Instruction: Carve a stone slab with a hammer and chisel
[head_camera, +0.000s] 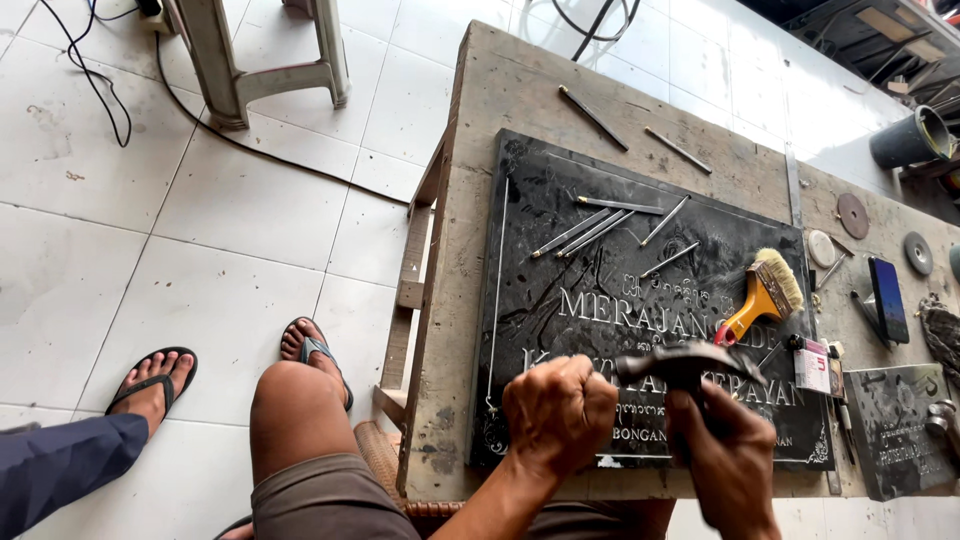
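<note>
The left hand (558, 412) is balled into a tight fist low on the black polished stone plaque with pale carved lettering (600, 240). What it pinches is hidden inside the fist, so I cannot tell what it grips, though it sits knuckles-up right on the lettering. The right hand (728, 450) is clenched around the handle of a dark, blurred metal hammer (685, 362), whose head hangs just beside and slightly above the fist.

The plaque lies flat on a worn wooden workbench (500, 100), directly under both hands. Beyond the fist, farther up the slab, several thin grey steel chisels (600, 228) lie loose, and just past the hammer head rests a yellow-handled bristle brush (765, 295). Beside the hammer hand, toward the bench end, is a dark flat phone (888, 298).

To my eye this wants short, light taps, with the fist braced firmly on the stone so nothing skids across the polish, and the hammer face meeting squarely rather than glancing toward the knuckles. Brushing dust off often would keep the line visible.
</note>
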